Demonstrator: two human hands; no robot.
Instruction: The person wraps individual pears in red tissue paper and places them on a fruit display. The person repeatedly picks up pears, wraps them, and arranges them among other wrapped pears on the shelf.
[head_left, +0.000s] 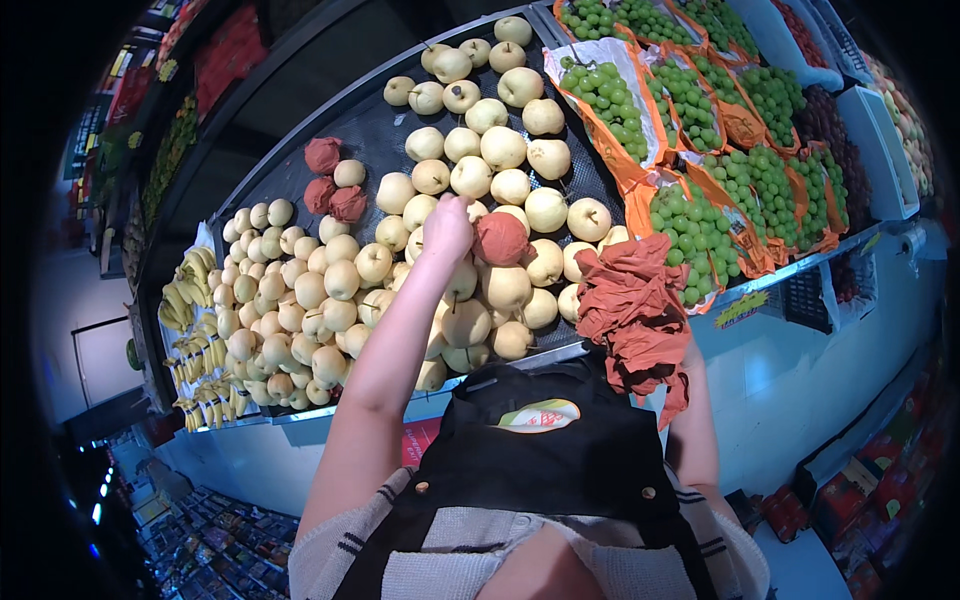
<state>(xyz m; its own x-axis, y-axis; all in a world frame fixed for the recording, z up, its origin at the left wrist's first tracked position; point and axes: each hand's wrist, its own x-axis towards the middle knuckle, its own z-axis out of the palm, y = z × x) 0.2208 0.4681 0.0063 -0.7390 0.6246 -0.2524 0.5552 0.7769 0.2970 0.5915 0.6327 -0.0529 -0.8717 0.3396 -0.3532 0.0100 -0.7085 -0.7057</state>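
My left hand (448, 225) is over the middle of a display of pale yellow pears (504, 146). Its fingers curl down between the fruit, so their tips are hidden. Just right of it sits a pear wrapped in red paper (501, 238). At the front edge of the display, my right hand (693, 355) is mostly hidden behind a thick bunch of crumpled red wrapping paper (634, 311), which it holds up. More red-wrapped fruits (322, 155) lie at the left, beside bare pears.
Smaller pears (277, 330) are heaped at the left, with bananas (196, 345) beyond them. Green grapes (694, 229) in orange-and-white bags fill the right side. A metal rail (555, 355) edges the black tray (382, 124). A white foam box (877, 150) stands far right.
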